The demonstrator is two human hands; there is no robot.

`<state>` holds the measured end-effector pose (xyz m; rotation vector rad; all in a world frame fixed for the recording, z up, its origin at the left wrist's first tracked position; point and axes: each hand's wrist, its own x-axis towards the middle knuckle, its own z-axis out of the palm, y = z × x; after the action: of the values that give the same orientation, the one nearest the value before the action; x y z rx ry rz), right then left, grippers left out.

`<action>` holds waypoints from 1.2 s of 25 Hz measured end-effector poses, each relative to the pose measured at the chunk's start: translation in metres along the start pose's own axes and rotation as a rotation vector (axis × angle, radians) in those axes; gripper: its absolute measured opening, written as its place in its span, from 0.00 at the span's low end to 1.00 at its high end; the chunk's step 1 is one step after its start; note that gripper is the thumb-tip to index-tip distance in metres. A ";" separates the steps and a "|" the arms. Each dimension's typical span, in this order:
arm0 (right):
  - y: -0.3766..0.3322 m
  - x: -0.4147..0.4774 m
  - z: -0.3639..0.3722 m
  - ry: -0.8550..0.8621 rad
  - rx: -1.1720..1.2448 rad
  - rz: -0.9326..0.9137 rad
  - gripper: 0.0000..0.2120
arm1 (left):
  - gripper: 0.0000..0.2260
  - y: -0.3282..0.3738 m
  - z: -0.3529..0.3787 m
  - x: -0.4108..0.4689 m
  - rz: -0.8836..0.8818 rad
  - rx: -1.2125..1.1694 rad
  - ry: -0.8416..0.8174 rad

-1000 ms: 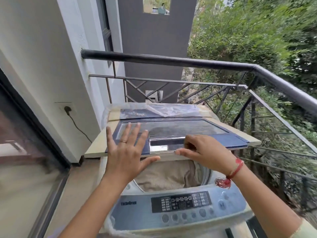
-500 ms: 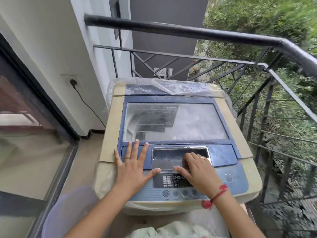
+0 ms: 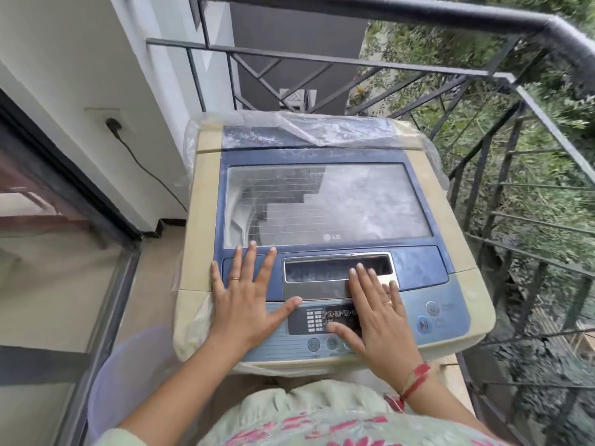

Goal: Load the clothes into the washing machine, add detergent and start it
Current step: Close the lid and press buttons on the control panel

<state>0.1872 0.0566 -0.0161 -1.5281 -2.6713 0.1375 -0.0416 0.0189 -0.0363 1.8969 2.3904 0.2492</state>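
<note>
A top-loading washing machine with a beige body stands in front of me on a balcony. Its blue lid with a glass window lies flat and closed, so the clothes inside are hidden. My left hand rests palm down, fingers spread, on the lid's front left corner. My right hand lies flat over the chrome lid handle and part of the dark control panel. Neither hand holds anything. Round buttons sit on the panel's right side.
A black metal railing runs behind and to the right of the machine, with greenery beyond. A white wall with a plugged-in power cord is on the left, beside a sliding glass door. Clear plastic wrap covers the machine's back.
The lid came down from half raised to fully closed. Both hands followed it and now lie flat on its front edge, and my view tilted downward.
</note>
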 end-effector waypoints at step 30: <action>0.064 -0.129 -0.021 -0.137 0.340 0.314 0.40 | 0.37 0.012 0.006 -0.057 0.118 0.035 0.027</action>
<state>0.3093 -0.0212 -0.0035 -1.8551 -2.3152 0.6945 -0.0163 -0.0332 -0.0424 2.0661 2.3176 0.2437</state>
